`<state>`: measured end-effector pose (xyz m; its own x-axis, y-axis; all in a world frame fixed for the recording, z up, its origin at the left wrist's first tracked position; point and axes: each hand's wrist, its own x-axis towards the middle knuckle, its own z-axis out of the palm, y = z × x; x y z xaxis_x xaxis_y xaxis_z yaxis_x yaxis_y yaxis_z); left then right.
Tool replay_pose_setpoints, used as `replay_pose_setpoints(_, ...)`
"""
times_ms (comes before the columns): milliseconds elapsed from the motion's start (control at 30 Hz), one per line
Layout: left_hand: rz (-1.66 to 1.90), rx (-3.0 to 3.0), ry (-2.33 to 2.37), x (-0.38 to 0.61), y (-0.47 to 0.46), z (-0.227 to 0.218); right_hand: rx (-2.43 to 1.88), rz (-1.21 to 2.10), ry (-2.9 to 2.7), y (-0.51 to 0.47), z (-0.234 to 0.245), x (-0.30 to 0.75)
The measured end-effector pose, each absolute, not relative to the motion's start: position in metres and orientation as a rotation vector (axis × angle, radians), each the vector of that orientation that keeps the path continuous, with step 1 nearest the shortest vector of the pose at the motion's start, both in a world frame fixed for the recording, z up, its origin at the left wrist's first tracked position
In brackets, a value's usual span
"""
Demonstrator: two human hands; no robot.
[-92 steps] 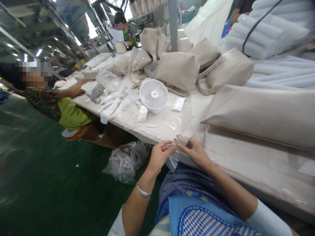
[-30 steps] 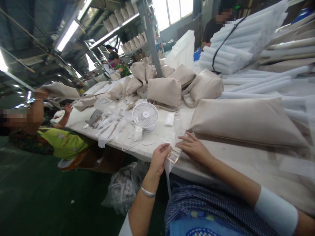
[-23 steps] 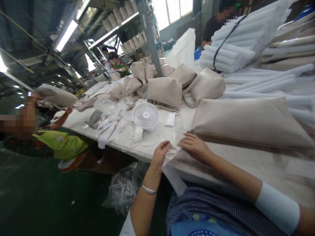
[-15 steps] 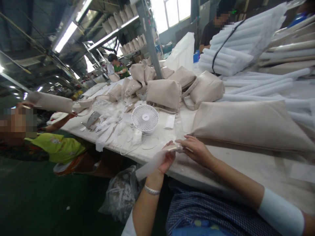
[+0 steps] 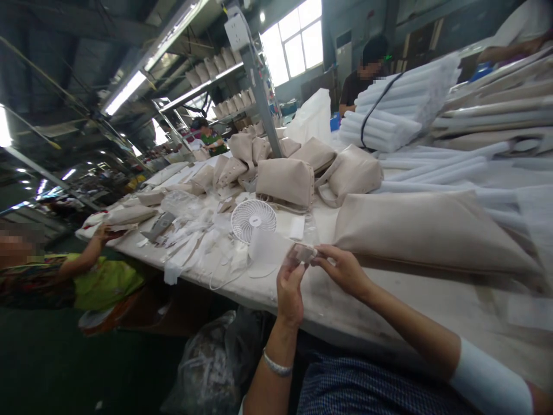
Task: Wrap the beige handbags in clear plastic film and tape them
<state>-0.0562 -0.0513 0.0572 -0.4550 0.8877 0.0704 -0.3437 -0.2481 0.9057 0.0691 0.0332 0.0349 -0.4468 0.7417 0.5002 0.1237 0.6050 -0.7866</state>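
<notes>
My left hand (image 5: pixel 290 291) is closed around a small light-coloured piece (image 5: pixel 305 252), with a thin translucent white sheet (image 5: pixel 268 252) running off it to the left. I cannot make out what the small piece is. Fingertips of my right hand (image 5: pixel 343 270) pinch the right end of that same piece. Both hands are above the table's front edge. Just beyond my right hand lies a long beige bag (image 5: pixel 423 222) on its side. A white fan (image 5: pixel 254 220) stands behind the sheet, which covers its lower part.
Beige bags (image 5: pixel 285 181) are heaped at the table's middle by a metal post (image 5: pixel 261 92). White foam tubes (image 5: pixel 389 109) are piled at the right. Paper scraps (image 5: pixel 190 248) litter the left. A plastic sack (image 5: pixel 211 363) sits below. A co-worker (image 5: pixel 82 282) is at left.
My left hand has turned upward, and the white sheet has swung from over my wrist to in front of the fan. The co-worker at left has lowered a beige piece to the table.
</notes>
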Motion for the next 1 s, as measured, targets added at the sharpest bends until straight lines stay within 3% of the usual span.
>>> replay_pose_setpoints(200, 1.838, 0.890, 1.404, -0.054, -0.045, 0.057, -0.661, 0.731, -1.960, 0.033, 0.041, 0.072)
replay_pose_setpoints(500, 1.931, 0.822, 1.470, -0.066, -0.034, 0.050, -0.562, 0.442, -2.207, 0.052, 0.045, 0.086)
replay_pose_setpoints(833, 1.704, 0.974, 1.387, -0.069, -0.024, 0.043, -0.447, 0.716, -2.048, 0.053, 0.035, 0.082)
replay_pose_setpoints(1000, 1.633, 0.965, 1.468, -0.064, -0.026, 0.050, -0.490, 0.655, -2.026, 0.050, 0.035, 0.082)
